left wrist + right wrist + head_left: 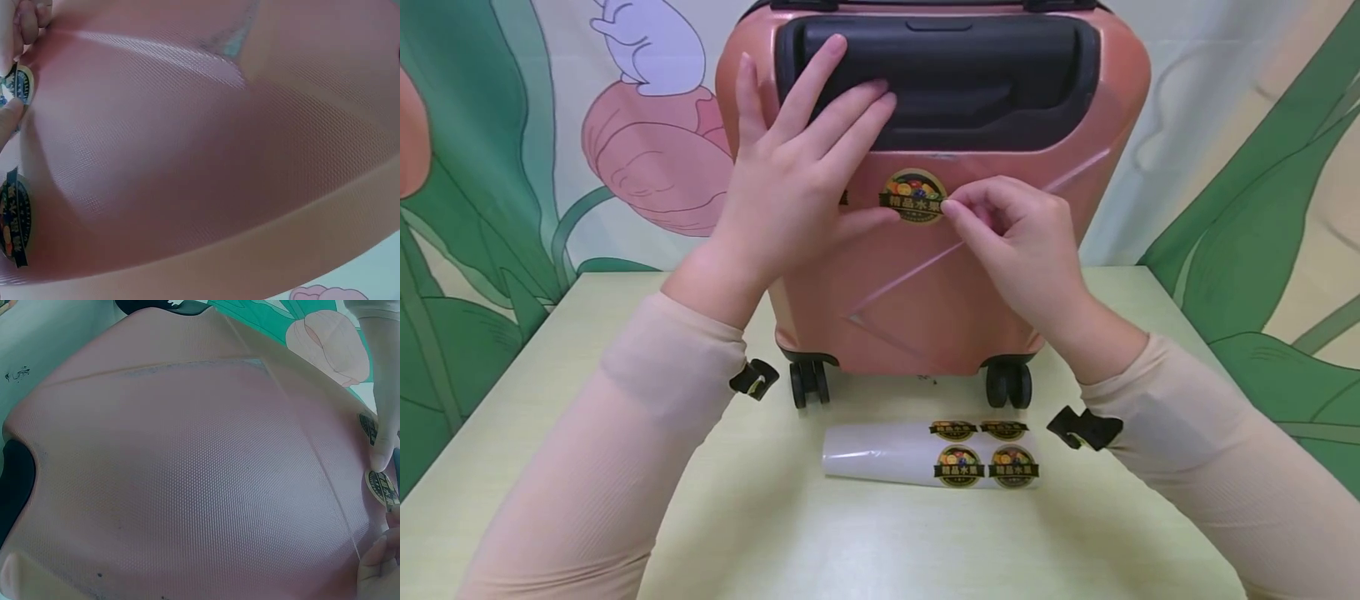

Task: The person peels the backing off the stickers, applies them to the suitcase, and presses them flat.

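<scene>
A pink suitcase [917, 325] with a recessed black handle panel [955, 75] stands upright on the table. My right hand [1026, 242] pinches the right edge of a round black-and-gold fruit sticker [913, 196] against the suitcase front. My left hand [797, 179] lies spread over the upper left of the suitcase, its thumb touching the sticker's left edge. A second sticker [15, 219] sits on the shell in the left wrist view; my left hand mostly covers it in the head view. Both stickers also show at the right of the right wrist view.
On the table [745, 517] before the suitcase wheels [1009, 383] lies a white backing sheet [880, 454] with several round stickers [958, 467] at its right end. Behind stands a backdrop [475, 167] printed with plants and a white animal.
</scene>
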`<state>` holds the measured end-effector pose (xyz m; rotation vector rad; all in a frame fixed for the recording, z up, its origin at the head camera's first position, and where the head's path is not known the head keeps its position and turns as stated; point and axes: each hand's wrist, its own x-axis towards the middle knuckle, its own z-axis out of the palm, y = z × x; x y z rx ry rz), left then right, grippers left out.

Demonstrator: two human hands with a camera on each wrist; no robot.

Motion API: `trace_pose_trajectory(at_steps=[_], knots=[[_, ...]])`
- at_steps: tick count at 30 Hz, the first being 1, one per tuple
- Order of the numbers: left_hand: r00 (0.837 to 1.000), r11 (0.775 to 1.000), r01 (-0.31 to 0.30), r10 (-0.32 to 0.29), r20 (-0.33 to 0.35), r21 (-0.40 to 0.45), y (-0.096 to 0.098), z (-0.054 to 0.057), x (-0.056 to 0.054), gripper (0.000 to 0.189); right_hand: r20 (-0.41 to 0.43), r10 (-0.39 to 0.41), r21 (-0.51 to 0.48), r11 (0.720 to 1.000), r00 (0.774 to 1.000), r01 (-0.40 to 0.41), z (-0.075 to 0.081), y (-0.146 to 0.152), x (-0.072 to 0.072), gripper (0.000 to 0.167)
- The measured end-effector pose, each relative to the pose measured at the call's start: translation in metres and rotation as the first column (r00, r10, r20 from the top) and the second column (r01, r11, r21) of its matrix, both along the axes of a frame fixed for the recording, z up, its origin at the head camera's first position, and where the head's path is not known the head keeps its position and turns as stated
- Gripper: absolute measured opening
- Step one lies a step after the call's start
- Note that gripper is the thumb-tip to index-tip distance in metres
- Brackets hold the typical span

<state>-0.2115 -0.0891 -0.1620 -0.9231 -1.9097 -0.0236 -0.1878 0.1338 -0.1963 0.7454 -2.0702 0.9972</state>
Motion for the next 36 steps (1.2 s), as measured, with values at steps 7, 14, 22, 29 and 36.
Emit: trace_pose_trajectory(at_steps=[7,14,22,29,36], knots=[[1.0,1.0,-0.002,0.002,0.009,-0.013,-0.0012,0.004,0.0032,0.069,0.0,-0.028,0.002,1.0,1.0,0.028,-0.0001,-0.0023,0.0006,0.013],[0.999,1.0,0.018,-0.019,0.039,0.004,-0.0011,0.0037,0.0029,0.067,-0.006,-0.042,-0.021,0.999,0.999,0.042,-0.0008,-0.004,0.0016,0.014],[1.0,0.999,0.025,-0.026,0.017,0.031,0.0026,0.0028,0.0023,0.055,-0.043,-0.058,-0.022,0.998,0.997,0.057,-0.0018,-0.0044,0.0003,0.014],[1.0,0.998,0.019,-0.021,0.023,0.052,0.0053,0.0019,0.0012,0.051,-0.059,-0.088,-0.004,0.996,0.994,0.088,-0.0017,-0.0047,0.0007,0.015],[0.999,0.995,0.043,-0.043,-0.006,0.089,0.005,0.0019,-0.0004,0.038,-0.103,-0.127,0.052,0.99,0.987,0.133,-0.0001,-0.0046,0.0007,0.018]])
